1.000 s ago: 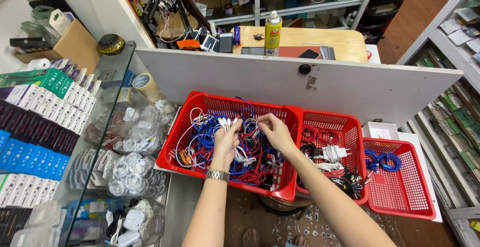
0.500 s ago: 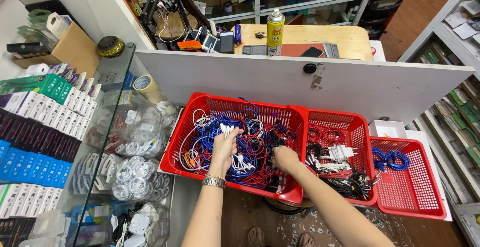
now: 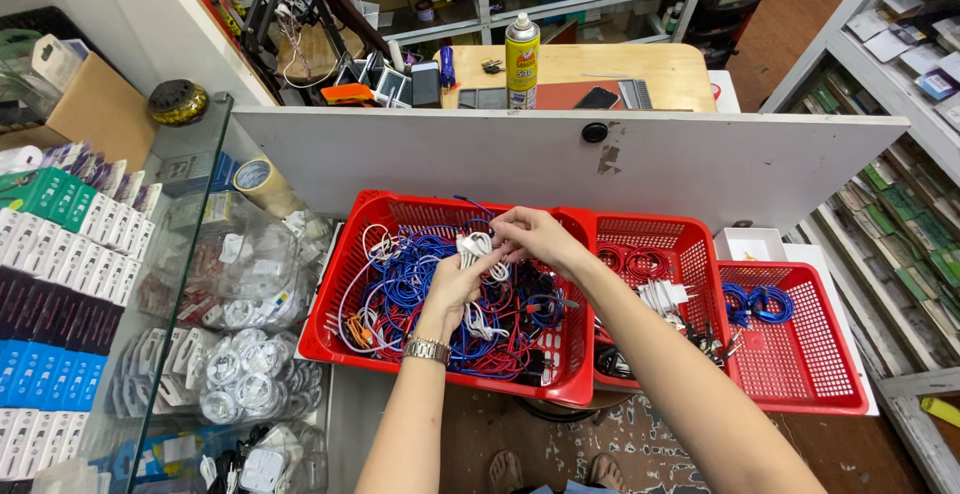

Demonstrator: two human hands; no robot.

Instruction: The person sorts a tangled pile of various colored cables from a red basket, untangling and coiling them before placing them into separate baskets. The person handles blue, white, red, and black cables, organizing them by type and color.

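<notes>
A small bundle of white cable (image 3: 476,250) is held between two hands above the large red basket (image 3: 352,266), near its middle. The left hand (image 3: 452,289), wearing a metal wristwatch (image 3: 427,350), has its fingers curled up around the bundle from below. The right hand (image 3: 532,236) pinches the top of the same bundle with closed fingertips. Under the hands the large red basket is full of tangled blue, red, white and orange cables (image 3: 400,289). Just right of it, touching, is a second red basket (image 3: 690,239) with red cables and white chargers, and beyond that a third red basket (image 3: 810,354) holding coiled blue cables. Left of the large basket, a glass case (image 3: 180,254) holds bagged white cables, with rows of small boxes (image 3: 50,254) further left. Behind the baskets stands a white board (image 3: 700,169); past it, a wooden desk (image 3: 660,69) carries a yellow spray can (image 3: 521,52). Bare feet show on the floor below
</notes>
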